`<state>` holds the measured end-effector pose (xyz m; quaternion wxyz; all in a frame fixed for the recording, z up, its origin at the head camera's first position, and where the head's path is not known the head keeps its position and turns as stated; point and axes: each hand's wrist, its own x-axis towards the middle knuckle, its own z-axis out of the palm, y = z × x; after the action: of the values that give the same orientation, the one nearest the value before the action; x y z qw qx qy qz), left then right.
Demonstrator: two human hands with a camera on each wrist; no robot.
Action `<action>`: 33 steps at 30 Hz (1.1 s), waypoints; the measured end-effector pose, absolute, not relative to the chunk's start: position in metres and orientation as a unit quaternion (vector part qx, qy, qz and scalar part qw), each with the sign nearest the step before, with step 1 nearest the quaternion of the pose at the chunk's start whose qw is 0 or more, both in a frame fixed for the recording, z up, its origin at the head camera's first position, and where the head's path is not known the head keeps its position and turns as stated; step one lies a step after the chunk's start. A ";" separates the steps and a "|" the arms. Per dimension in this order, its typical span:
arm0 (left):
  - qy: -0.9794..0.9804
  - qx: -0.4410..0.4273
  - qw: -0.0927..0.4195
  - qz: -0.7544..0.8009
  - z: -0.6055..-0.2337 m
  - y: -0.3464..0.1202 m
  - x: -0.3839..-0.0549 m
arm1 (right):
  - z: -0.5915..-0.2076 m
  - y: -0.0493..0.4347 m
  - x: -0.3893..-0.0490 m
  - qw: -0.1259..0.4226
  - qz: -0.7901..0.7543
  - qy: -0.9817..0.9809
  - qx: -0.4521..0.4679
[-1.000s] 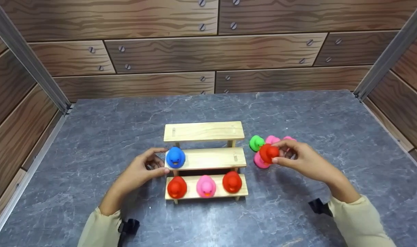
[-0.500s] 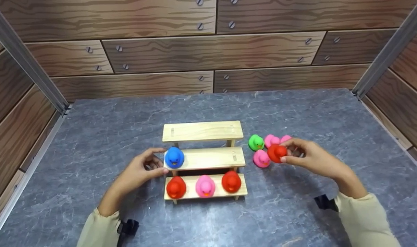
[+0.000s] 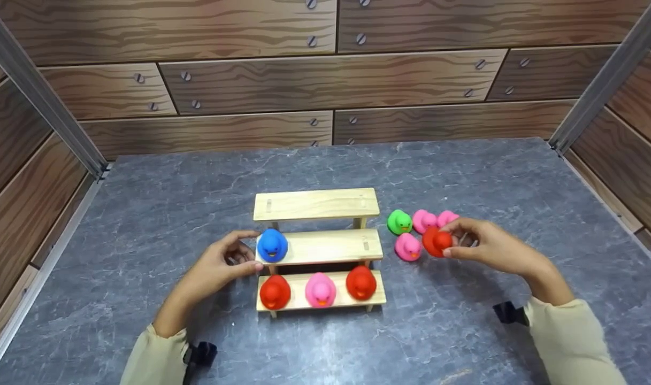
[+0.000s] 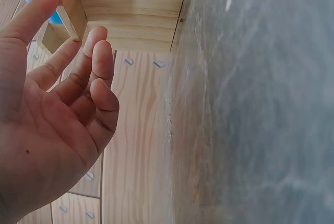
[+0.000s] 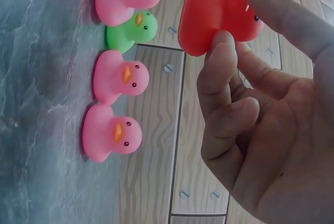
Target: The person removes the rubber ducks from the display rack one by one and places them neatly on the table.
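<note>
In the head view my right hand (image 3: 483, 247) pinches a red rubber duck (image 3: 435, 242) between thumb and fingers. The right wrist view shows this red duck (image 5: 201, 18) raised off the tabletop. My left hand (image 3: 218, 262) holds the left end of the middle step of a three-step wooden stand (image 3: 330, 247), thumb at the front edge and index finger at the back. A blue duck (image 3: 272, 246) sits on that step, beside the fingers. Along the bottom step stand a red duck (image 3: 275, 293), a pink duck (image 3: 320, 291) and another red duck (image 3: 361, 284).
Right of the stand, a green duck (image 3: 399, 222) and pink ducks (image 3: 408, 247) stand on the grey marbled tabletop (image 3: 197, 187). Wood-patterned panels (image 3: 325, 80) enclose the back and sides, with metal posts (image 3: 598, 85) at the corners.
My right hand has carried the red duck a little rightward, away from the stand, uncovering the front pink duck. The left hand stays at the stand.
</note>
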<state>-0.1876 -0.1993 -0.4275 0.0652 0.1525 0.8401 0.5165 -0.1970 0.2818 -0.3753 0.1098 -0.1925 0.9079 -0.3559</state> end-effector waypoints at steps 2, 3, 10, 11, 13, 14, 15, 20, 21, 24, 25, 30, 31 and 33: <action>0.841 0.151 0.067 0.515 -0.428 -0.199 -0.188 | -0.377 0.283 -0.198 0.112 -0.355 0.909 -0.189; 0.842 0.150 0.067 0.515 -0.427 -0.199 -0.187 | -0.378 0.284 -0.199 0.113 -0.355 0.909 -0.188; 0.842 0.151 0.064 0.513 -0.426 -0.199 -0.187 | -0.385 0.289 -0.204 0.117 -0.357 0.907 -0.191; 0.842 0.151 0.063 0.513 -0.426 -0.199 -0.187 | -0.385 0.289 -0.204 0.117 -0.356 0.907 -0.193; 0.841 0.153 0.064 0.514 -0.425 -0.199 -0.187 | -0.386 0.290 -0.205 0.116 -0.354 0.907 -0.196; 0.841 0.154 0.065 0.515 -0.425 -0.199 -0.187 | -0.387 0.291 -0.205 0.116 -0.353 0.908 -0.196; 0.840 0.155 0.065 0.515 -0.425 -0.199 -0.187 | -0.387 0.291 -0.206 0.116 -0.351 0.908 -0.196; 0.839 0.153 0.068 0.517 -0.424 -0.199 -0.186 | -0.392 0.294 -0.208 0.121 -0.343 0.912 -0.190; 0.839 0.153 0.068 0.518 -0.424 -0.199 -0.186 | -0.393 0.294 -0.209 0.122 -0.341 0.913 -0.190; 0.838 0.152 0.068 0.520 -0.423 -0.199 -0.185 | -0.397 0.295 -0.211 0.127 -0.342 0.912 -0.190; 0.838 0.152 0.068 0.520 -0.423 -0.200 -0.185 | -0.398 0.295 -0.211 0.130 -0.343 0.911 -0.190; 0.837 0.157 0.065 0.520 -0.424 -0.199 -0.185 | -0.403 0.294 -0.213 0.141 -0.344 0.910 -0.182; 0.837 0.158 0.064 0.520 -0.424 -0.199 -0.185 | -0.404 0.295 -0.213 0.143 -0.344 0.910 -0.181; 0.837 0.158 0.064 0.519 -0.424 -0.199 -0.186 | -0.405 0.295 -0.214 0.144 -0.342 0.911 -0.180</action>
<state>-0.1856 -0.1988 -0.4243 0.0636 0.1579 0.8374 0.5194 -0.2140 0.2946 -0.4052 0.1439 -0.1799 0.9111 -0.3417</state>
